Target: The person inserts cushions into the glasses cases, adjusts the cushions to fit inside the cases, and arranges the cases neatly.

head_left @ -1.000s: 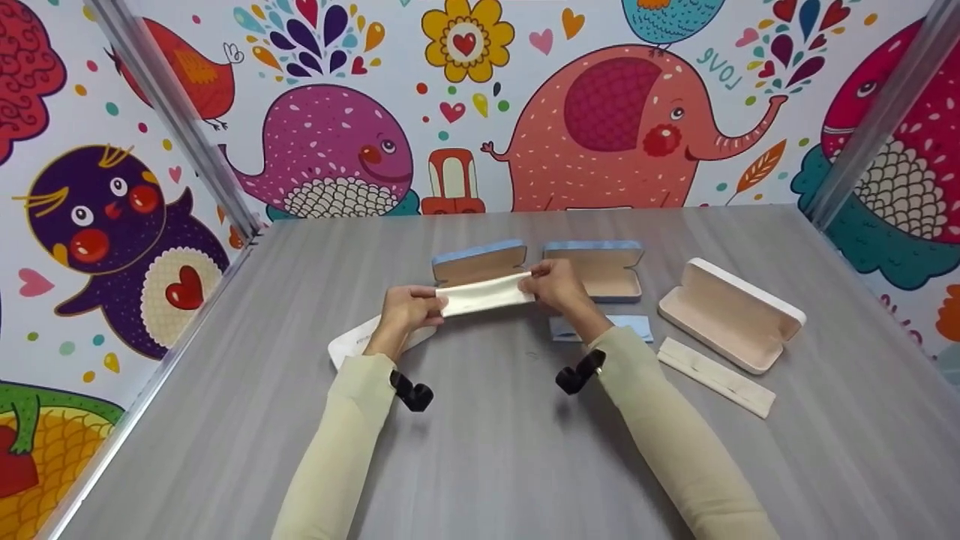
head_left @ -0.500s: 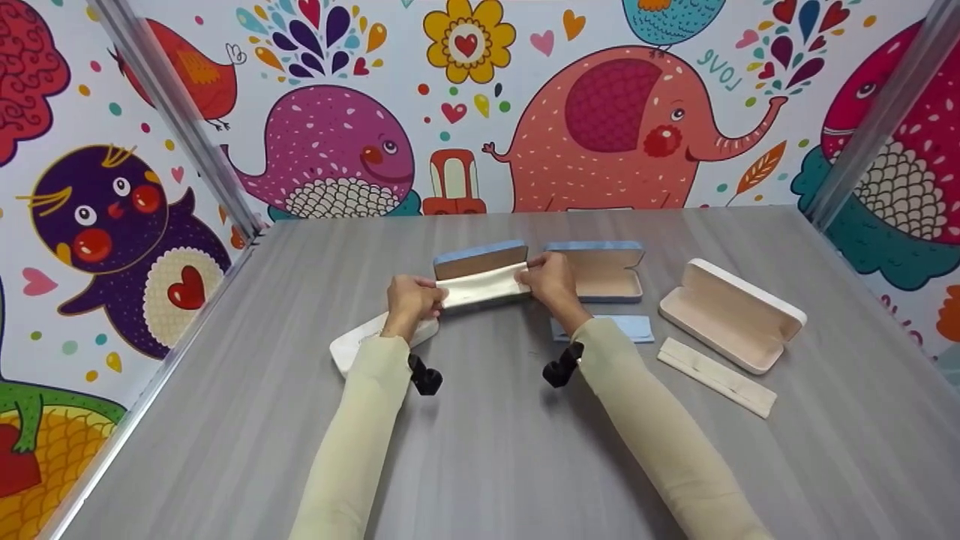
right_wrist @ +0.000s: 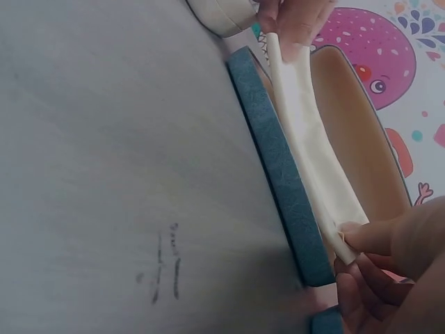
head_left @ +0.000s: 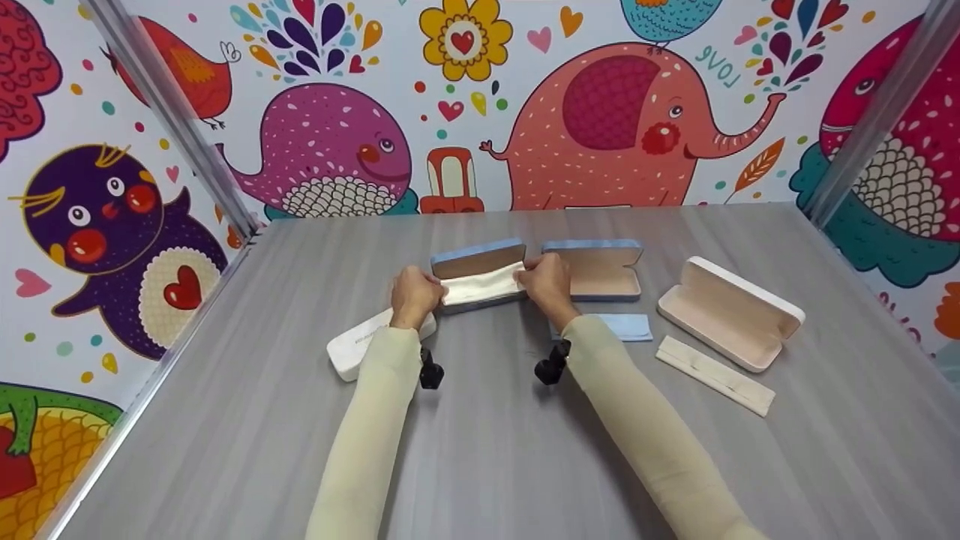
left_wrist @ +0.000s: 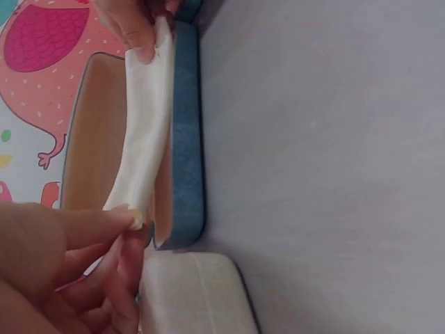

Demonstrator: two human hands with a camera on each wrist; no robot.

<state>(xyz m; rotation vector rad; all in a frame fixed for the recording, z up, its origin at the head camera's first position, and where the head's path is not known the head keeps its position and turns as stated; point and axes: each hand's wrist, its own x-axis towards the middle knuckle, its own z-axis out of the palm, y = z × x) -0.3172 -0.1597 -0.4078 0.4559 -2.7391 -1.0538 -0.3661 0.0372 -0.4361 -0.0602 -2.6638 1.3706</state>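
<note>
Both hands pinch a folded cream cloth (head_left: 481,285), one at each end. My left hand (head_left: 416,295) has its left end between thumb and fingertips, and my right hand (head_left: 549,283) grips the right end. The cloth is stretched lengthwise over the mouth of an open blue glasses case (head_left: 478,258), whose tan-lined lid stands up behind it. In the left wrist view the cloth (left_wrist: 147,118) sags a little between the hands, above the case's blue front wall (left_wrist: 188,146). From the right wrist, the cloth (right_wrist: 309,132) hides most of the case's inside.
A closed white glasses case (head_left: 358,343) lies by my left wrist. Right of the blue case stands another open blue case (head_left: 604,281), with a folded light blue cloth (head_left: 630,327) in front. Farther right are an open white case (head_left: 724,322) and a flat cream cloth (head_left: 716,376).
Both hands have lowered the cream cloth from above the table down to the open blue case's mouth. They have come slightly closer together, and the cloth now sags a little.
</note>
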